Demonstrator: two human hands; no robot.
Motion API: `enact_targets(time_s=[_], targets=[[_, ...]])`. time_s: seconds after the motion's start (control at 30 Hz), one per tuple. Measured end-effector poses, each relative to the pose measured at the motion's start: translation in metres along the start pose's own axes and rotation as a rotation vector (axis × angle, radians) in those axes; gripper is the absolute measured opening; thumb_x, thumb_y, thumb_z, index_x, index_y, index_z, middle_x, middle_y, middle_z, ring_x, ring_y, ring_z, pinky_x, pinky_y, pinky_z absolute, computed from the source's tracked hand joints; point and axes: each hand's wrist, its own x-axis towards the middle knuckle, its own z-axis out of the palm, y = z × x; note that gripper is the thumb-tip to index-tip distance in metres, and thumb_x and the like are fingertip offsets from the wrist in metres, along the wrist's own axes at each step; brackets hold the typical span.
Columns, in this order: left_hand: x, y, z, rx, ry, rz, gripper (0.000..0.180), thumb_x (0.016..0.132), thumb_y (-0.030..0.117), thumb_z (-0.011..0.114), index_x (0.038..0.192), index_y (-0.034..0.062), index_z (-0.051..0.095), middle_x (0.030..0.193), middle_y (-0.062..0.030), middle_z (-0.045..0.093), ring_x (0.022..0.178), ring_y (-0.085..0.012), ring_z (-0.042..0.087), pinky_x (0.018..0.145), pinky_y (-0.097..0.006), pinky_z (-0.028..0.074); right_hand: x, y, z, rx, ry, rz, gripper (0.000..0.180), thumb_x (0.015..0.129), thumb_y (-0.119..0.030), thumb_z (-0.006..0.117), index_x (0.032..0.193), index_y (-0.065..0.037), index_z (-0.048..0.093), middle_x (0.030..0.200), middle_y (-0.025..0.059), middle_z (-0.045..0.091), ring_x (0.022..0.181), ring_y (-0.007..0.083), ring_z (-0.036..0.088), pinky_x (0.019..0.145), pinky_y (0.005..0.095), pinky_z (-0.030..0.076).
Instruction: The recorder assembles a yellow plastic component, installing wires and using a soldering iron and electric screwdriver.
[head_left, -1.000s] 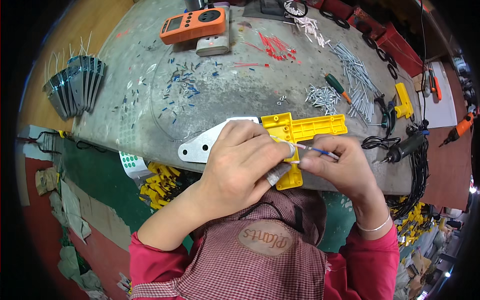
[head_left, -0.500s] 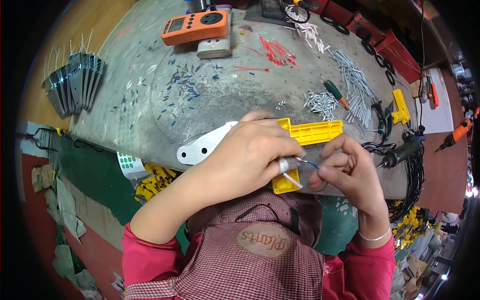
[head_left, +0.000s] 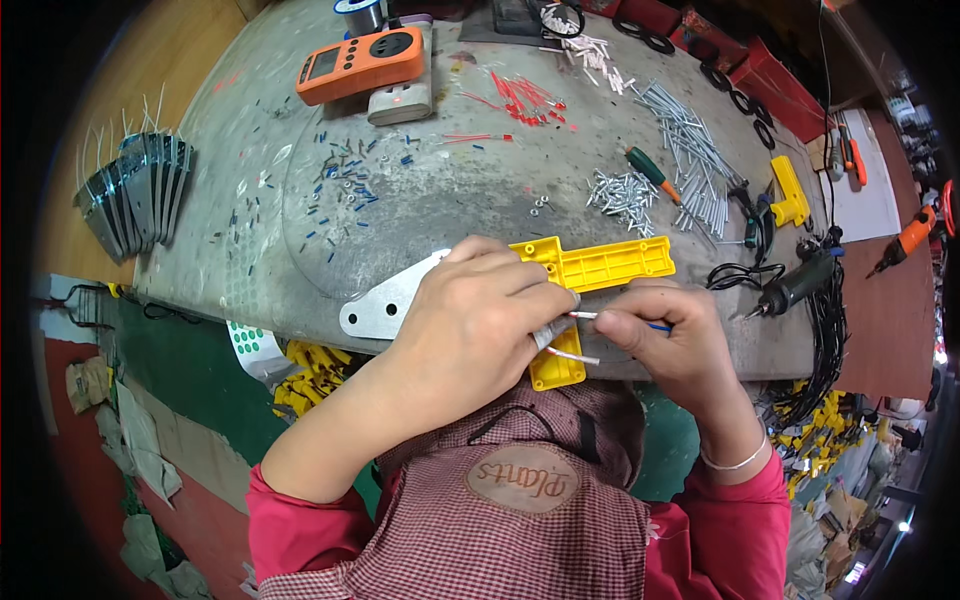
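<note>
My left hand (head_left: pixel 480 315) is closed round a grey, wrapped-looking piece (head_left: pixel 549 334), most of it hidden by my fingers. Out of that piece comes a loose white wire (head_left: pixel 576 356), plus a thin wire (head_left: pixel 583 315) that runs to my right hand (head_left: pixel 685 340). The right thumb and fingers pinch this wire, and a short blue length (head_left: pixel 660 327) shows past the thumb. Beneath my hands lies an open yellow plastic handle shell (head_left: pixel 618 263), ribbed inside. A silver metal plate (head_left: pixel 372 312) with round holes sticks out left from under my left hand.
Loose screws (head_left: pixel 622 203), long bolts (head_left: pixel 690 150) and a green-handled screwdriver (head_left: pixel 652 172) lie beyond my right hand. Right of it is a dark electric screwdriver (head_left: pixel 798 287). Farther off are red-wired parts (head_left: pixel 525 97), an orange meter (head_left: pixel 360 66) and a fan of metal blades (head_left: pixel 137 195).
My right hand has moved in towards the left hand and now pinches the thin wire closer to the grey piece, covering part of the blue. The whole view has shifted slightly.
</note>
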Motion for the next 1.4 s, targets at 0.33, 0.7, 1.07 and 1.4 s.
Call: enact_targets(time_s=[0.33, 0.7, 1.07, 1.4], targets=[[-0.004, 0.005, 0.002, 0.003, 0.064, -0.047, 0.026, 0.066, 0.004, 0.073, 0.09, 0.0037, 0.065, 0.078, -0.0094, 0.065, 0.077, -0.0293, 0.063, 0.078, -0.039, 0.048, 0.005, -0.009, -0.004, 0.048, -0.071, 0.198, 0.02, 0.083, -0.018, 0.072, 0.082, 0.002, 0.067, 0.066, 0.0027, 0.061, 0.062, 0.0073, 0.053, 0.058, 0.024, 0.044], [0.009, 0.005, -0.015, 0.036, -0.09, -0.04, 0.024, 0.068, 0.002, 0.066, 0.091, 0.0063, 0.063, 0.077, -0.0082, 0.061, 0.075, -0.0285, 0.06, 0.073, -0.038, 0.046, 0.014, 0.001, -0.005, -0.056, -0.321, 0.083, 0.027, 0.08, -0.029, 0.072, 0.086, -0.003, 0.07, 0.074, 0.0101, 0.067, 0.067, 0.0184, 0.064, 0.065, 0.0315, 0.049], [0.044, 0.028, -0.053, 0.358, -0.777, 0.051, 0.04, 0.075, 0.009, 0.062, 0.114, -0.0005, 0.057, 0.11, -0.0234, 0.058, 0.103, -0.0445, 0.053, 0.093, -0.048, 0.043, 0.021, 0.017, 0.01, -0.209, -0.506, -0.256, 0.041, 0.07, -0.04, 0.071, 0.084, -0.002, 0.067, 0.078, 0.0189, 0.066, 0.077, 0.0354, 0.064, 0.068, 0.0435, 0.05], [0.017, 0.029, 0.012, 0.448, -0.088, -0.035, 0.016, 0.063, -0.009, 0.056, 0.073, 0.0017, 0.05, 0.074, -0.0174, 0.051, 0.076, -0.0397, 0.05, 0.068, -0.047, 0.041, 0.143, 0.11, -0.017, -0.911, 0.237, -0.174, 0.024, 0.062, -0.01, 0.068, 0.084, -0.001, 0.066, 0.074, 0.0166, 0.063, 0.078, 0.0332, 0.064, 0.068, 0.046, 0.051]])
